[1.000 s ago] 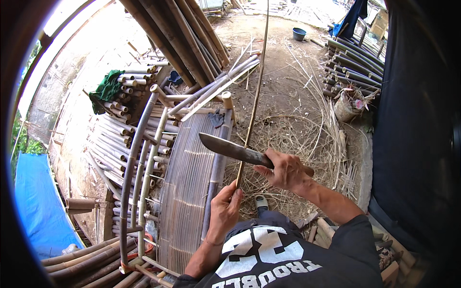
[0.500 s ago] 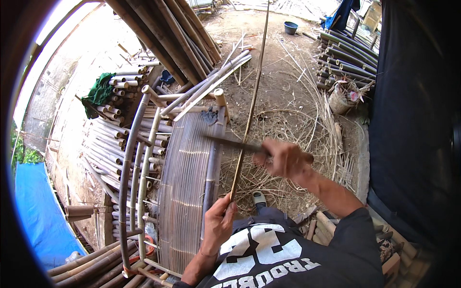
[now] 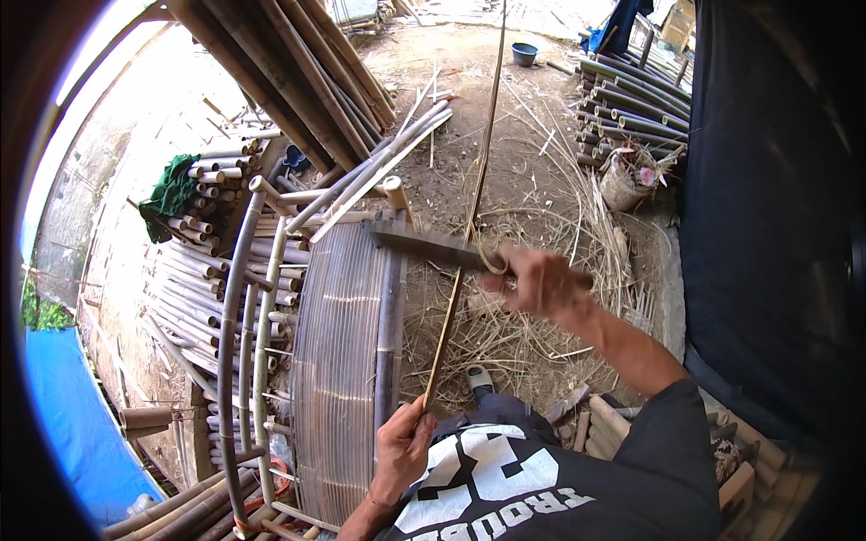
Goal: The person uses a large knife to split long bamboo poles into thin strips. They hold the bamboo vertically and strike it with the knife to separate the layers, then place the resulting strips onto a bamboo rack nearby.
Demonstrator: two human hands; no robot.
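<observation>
My left hand is closed round the near end of a long, thin bamboo strip, which stretches away from me toward the far edge of the view. In my right hand is the handle of a machete. Its broad dark blade points left and crosses the strip. A thin pale shaving curls up beside the strip near my right fingers. Left of the strip lies a slatted bamboo bench; the blade's tip is above its far right corner.
Bamboo poles are stacked at the left and far right. Thick poles lean at the far left. Shavings cover the ground. A small bucket stands far off; a dark sheet hangs at right.
The machete has come slightly nearer along the strip, its blade now sharper to see. A curled shaving shows at the blade. The whole view has shifted a little.
</observation>
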